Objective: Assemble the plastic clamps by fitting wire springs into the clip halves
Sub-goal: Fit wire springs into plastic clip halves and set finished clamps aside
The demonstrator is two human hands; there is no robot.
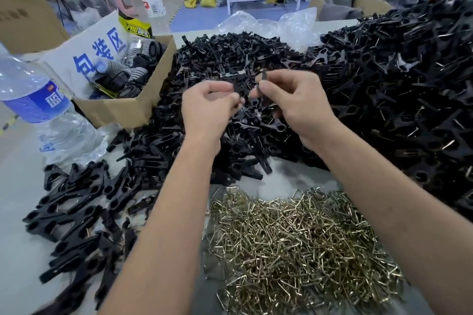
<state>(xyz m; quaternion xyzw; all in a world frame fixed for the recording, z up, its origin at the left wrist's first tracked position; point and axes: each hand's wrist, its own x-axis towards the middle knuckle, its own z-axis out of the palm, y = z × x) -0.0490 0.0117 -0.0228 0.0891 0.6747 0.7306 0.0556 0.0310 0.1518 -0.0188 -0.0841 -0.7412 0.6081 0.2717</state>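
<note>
Two clip halves are coming together over the black heap.

The left hand (210,107) is pinching one black clip half (239,89) in curled fingers, while the right hand (289,100) is pinching another clip half (263,78) upright between thumb and forefinger; the pieces are sitting almost touching between the two hands. It looks like the mating step, with no spring visible in either hand, though blur is hiding detail. The next move probably calls for lining the halves up squarely, then reaching down for a wire from the pile of wire springs (302,243) lying near the forearms, well below the grip.
</note>
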